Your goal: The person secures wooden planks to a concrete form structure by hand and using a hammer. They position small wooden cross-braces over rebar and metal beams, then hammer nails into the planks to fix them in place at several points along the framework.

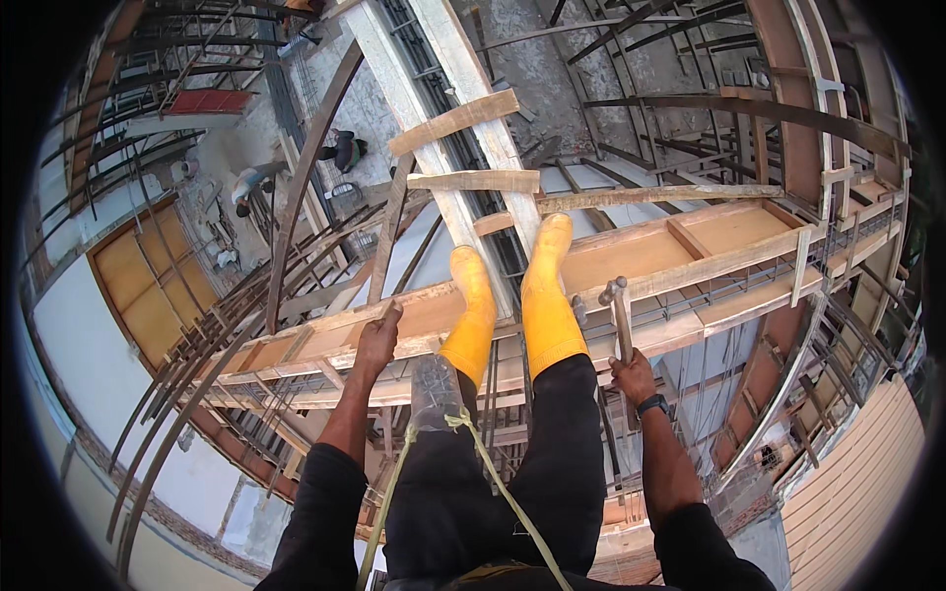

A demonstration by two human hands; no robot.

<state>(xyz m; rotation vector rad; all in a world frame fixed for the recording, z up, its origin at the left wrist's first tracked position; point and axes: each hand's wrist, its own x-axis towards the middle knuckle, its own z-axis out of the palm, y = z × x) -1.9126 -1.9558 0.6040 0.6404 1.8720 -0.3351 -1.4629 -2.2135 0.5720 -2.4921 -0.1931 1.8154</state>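
Note:
My right hand (pixel 633 376) grips a hammer (pixel 622 320) by its wooden handle, the head pointing up and away from me. My left hand (pixel 377 340) is curled closed beside my left boot, near the edge of a long timber form (pixel 641 249); whatever its fingers hold, if anything, is too small to make out. I stand in yellow rubber boots (pixel 548 305) where this form meets another form (pixel 434 187) running away from me. Steel bars (pixel 473 167) lie between that form's boards. Short wooden cross pieces (pixel 453 121) bridge the boards' tops.
A clear plastic bag (pixel 434 389) hangs on a yellow-green cord (pixel 503 492) over my left thigh. Far below, two people (pixel 345 150) are on the floor among poles. Slanting wooden props (pixel 315 167) rise on the left. Open drops flank the forms. Corrugated roofing (pixel 857 483) lies at right.

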